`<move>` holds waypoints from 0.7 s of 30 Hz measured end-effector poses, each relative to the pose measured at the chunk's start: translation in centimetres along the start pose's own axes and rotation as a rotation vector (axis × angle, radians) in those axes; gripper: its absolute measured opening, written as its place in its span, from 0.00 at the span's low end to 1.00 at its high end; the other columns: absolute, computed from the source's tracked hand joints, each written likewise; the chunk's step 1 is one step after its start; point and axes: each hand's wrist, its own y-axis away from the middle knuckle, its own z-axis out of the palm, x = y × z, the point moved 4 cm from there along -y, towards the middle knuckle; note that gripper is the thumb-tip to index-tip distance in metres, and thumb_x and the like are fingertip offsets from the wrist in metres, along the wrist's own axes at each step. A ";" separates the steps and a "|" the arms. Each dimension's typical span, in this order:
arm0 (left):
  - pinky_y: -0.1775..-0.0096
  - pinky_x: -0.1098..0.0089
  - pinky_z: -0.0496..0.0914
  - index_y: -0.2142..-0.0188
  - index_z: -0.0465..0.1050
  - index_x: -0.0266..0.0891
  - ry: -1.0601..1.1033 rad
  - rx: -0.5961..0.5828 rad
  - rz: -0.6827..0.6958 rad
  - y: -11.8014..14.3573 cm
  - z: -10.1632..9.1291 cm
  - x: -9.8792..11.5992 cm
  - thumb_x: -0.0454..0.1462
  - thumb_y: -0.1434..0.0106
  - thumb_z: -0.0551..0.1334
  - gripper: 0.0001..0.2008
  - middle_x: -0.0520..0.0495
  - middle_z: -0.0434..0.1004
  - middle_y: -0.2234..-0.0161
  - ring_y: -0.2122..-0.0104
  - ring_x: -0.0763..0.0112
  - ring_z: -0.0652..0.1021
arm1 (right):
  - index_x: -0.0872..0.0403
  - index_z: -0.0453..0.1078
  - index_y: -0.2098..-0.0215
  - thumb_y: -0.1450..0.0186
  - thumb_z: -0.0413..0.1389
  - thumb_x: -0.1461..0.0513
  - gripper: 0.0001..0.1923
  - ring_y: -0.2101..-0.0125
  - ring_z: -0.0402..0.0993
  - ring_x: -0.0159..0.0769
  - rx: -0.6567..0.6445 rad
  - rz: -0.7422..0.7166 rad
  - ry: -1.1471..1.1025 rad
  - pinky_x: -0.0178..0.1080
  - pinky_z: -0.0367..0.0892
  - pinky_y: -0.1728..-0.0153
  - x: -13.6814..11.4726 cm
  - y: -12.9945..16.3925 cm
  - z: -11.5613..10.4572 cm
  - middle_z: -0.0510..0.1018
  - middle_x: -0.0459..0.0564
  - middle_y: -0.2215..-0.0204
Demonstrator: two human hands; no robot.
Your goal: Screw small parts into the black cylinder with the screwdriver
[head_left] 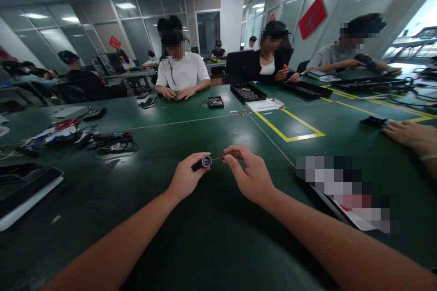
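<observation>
My left hand (186,177) pinches a small round black part with a silvery face (206,161) above the green table (205,218). My right hand (251,173) grips a thin screwdriver with a red handle (220,158), and its metal tip touches the round part. Both hands hover close together just above the table, near its middle.
A flat white-edged tablet (23,195) lies at the left. Cables and tools (102,142) sit at the far left. A yellow taped rectangle (290,125) marks the table. Another person's hand (409,136) rests at the right. Several people work across the table beside black trays (247,92).
</observation>
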 end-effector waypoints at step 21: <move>0.42 0.55 0.69 0.47 0.77 0.49 -0.055 -0.030 0.060 -0.1 0.3 -0.3 0.30 0.39 0.69 0.22 0.48 0.80 0.50 0.48 0.61 0.77 | 0.52 0.75 0.60 0.26 0.50 0.57 0.13 0.75 0.75 0.32 0.027 0.009 0.072 0.35 0.63 0.72 -0.6 0.2 -0.1 0.80 0.45 0.73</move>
